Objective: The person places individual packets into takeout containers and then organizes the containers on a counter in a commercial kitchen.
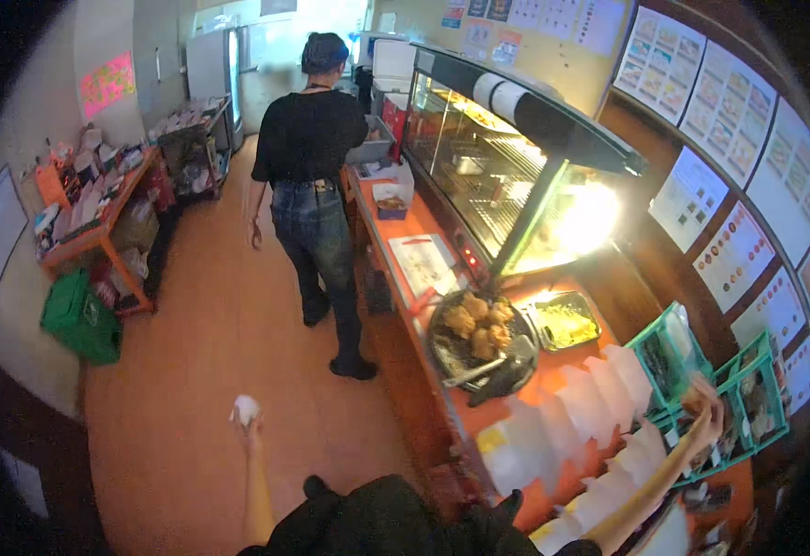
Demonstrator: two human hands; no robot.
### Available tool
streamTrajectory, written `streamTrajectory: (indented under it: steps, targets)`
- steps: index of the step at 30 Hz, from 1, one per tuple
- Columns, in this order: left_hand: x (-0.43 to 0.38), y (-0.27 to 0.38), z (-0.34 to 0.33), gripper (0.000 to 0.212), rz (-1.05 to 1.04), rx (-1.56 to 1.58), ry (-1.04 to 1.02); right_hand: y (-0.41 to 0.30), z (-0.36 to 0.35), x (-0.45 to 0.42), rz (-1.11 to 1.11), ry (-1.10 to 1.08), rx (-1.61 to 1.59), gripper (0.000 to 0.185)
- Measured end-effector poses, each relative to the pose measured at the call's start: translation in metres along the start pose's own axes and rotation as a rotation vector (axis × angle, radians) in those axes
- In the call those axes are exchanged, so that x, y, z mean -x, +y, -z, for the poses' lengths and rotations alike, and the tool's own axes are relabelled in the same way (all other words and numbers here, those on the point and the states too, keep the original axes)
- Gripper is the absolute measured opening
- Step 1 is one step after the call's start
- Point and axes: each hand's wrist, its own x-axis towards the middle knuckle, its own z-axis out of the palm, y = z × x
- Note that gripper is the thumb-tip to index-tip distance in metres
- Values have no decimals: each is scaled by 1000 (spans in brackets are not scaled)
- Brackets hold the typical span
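Note:
My left hand (pixel 249 425) is raised over the floor, closed around a crumpled white item (pixel 245 409), perhaps paper or cloth. Over the green plastic baskets (pixel 752 417) at the right of the counter, my right hand (pixel 703 406) reaches out; it is blurred, and whether it holds anything does not show. Open white paper boxes (pixel 575 410) stand in rows on the orange counter beside my right arm. Beyond them, a round dark pan (pixel 446 347) holds several fried pieces (pixel 474 320) and metal tongs (pixel 474 373). A metal tray of shredded yellow-green food (pixel 568 323) adjoins it.
A person in black (pixel 311 139) stands ahead in the aisle beside the counter. A lit glass food warmer (pixel 488 167) stands on the counter's far part. At left are a loaded orange table (pixel 109 222) and a green bin (pixel 82 316). Printed sheets (pixel 728 104) cover the right wall.

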Motion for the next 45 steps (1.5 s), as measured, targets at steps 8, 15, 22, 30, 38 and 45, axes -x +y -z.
streamTrajectory:
  steps: [8,15,22,30,38,45]
  targets:
    - [-20,263,-195,127,-428,190,-808,-309,-297,210,-870,-696,-549,19]
    - [-130,349,-230,143,-780,43,-1388,-478,-534,339,-808,-1629,-1000,13]
    - [-341,424,-187,103,-484,36,-1028,-638,-765,458,-592,-1753,-1190,11]
    - [-619,489,-169,94,-772,-101,-311,-802,-1003,586,-661,-1844,-1242,17]
    - [-804,563,-174,103,-623,189,-271,-902,-1179,662,-913,-1767,-1352,24]
    - [-979,635,-179,91,-547,345,-213,-1003,-1329,691,-289,-1887,-1503,22]
